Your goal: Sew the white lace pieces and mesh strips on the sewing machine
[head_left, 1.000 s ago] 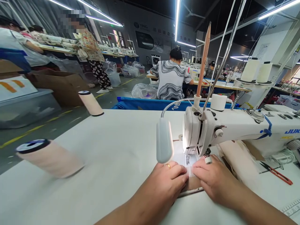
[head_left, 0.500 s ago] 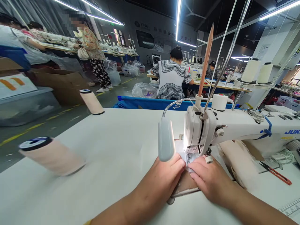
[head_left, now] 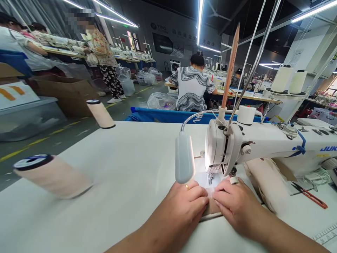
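At the white sewing machine (head_left: pixel 223 140), my left hand (head_left: pixel 185 202) lies left of the presser foot (head_left: pixel 210 178), wearing a ring. Its closed fingertips press on a small pale piece of fabric (head_left: pixel 210 192) just in front of the foot. My right hand (head_left: pixel 235 203) pinches the same fabric from the right, its fingertips close to the left ones. Much of the fabric is hidden by the fingers. Below it lies a flat brown piece (head_left: pixel 213 208) with a light front edge; I cannot tell its material. A grey lamp head (head_left: pixel 184 158) hangs above my left hand.
Two pale thread cones (head_left: pixel 52 175) stand on the white tabletop (head_left: pixel 131 168) at left. Right of the machine's needle end are a beige cloth bundle (head_left: pixel 265 182), red-handled thread snips (head_left: pixel 310 195) and a ruler (head_left: pixel 328 233). A brown pencil (head_left: pixel 231 66) stands upright on the machine. Co-workers sit and stand beyond.
Both hands have drawn back slightly from the presser foot toward me, showing more of the foot and pale fabric. My left hand covers more of the brown piece. The camera view has shifted slightly.
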Action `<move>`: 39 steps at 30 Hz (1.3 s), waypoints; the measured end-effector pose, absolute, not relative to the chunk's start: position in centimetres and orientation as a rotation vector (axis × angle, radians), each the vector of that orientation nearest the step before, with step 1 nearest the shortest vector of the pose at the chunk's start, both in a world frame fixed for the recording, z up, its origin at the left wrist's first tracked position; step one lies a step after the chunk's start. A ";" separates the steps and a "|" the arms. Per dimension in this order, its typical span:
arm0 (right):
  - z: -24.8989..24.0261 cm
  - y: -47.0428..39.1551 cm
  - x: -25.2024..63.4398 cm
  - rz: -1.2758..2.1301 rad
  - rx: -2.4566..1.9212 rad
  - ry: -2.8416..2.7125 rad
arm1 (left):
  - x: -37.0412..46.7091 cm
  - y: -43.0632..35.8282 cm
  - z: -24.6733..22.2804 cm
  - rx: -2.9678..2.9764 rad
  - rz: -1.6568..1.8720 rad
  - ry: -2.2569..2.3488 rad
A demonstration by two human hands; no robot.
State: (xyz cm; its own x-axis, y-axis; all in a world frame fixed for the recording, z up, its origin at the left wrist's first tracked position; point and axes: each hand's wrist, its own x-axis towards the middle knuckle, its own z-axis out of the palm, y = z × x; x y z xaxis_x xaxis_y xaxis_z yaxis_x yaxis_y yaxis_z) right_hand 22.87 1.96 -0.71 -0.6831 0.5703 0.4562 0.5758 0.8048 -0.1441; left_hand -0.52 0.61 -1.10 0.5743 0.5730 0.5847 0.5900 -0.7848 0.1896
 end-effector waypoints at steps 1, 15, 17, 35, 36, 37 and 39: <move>-0.6 1.9 22.9 -0.005 -0.844 -2.501 | -0.5 0.6 -1.2 -2.751 -1.006 -1.027; -0.8 2.4 22.5 0.016 -0.963 -2.506 | -0.9 1.9 -1.1 -2.732 -0.981 -1.114; -0.8 2.4 22.5 0.021 -0.982 -2.506 | -0.8 2.1 -0.7 -2.734 -0.960 -1.113; -0.3 2.6 22.4 0.119 -1.077 -2.462 | -1.3 1.5 -1.0 -2.633 -0.659 -1.364; -0.4 2.6 22.5 0.111 -1.059 -2.461 | -1.1 1.0 -0.5 -2.667 -0.675 -1.341; -0.5 2.6 22.6 0.101 -1.038 -2.455 | -0.9 0.6 -0.1 -2.713 -0.721 -1.315; -0.6 2.6 22.7 0.090 -0.977 -2.441 | -1.0 0.3 0.7 -2.776 -0.880 -1.261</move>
